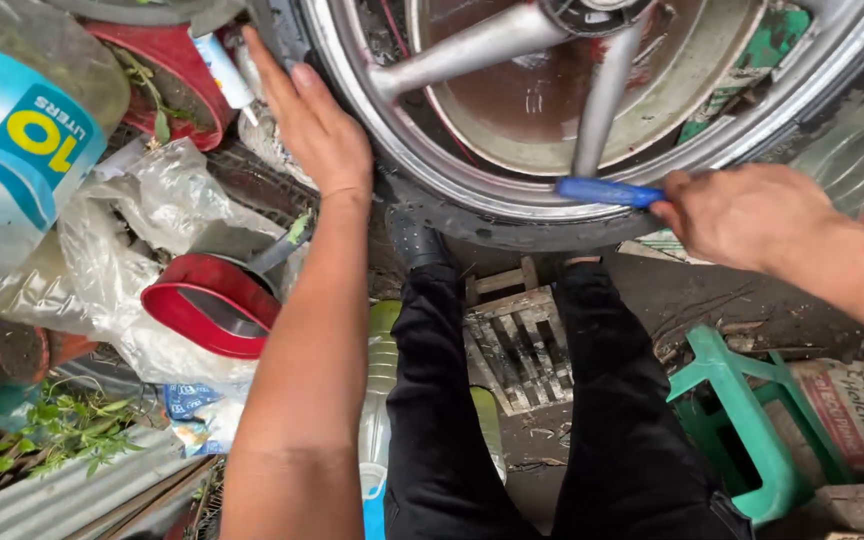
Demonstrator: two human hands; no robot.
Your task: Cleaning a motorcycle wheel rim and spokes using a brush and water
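Pressing your flat, open left hand point(317, 125) on the tyre point(422, 215), you are gripping the blue-handled tyre lever point(607, 191) in your closed right hand point(742, 215); slipping could gouge the rim point(432, 165).

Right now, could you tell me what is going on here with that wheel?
A person braces the left hand flat on the tyre of a spoked wheel. The right hand grips a blue-handled tool set at the rim's lower edge. The wheel stands before their black-trousered knees, with a red pot to the left and a green stool to the right.
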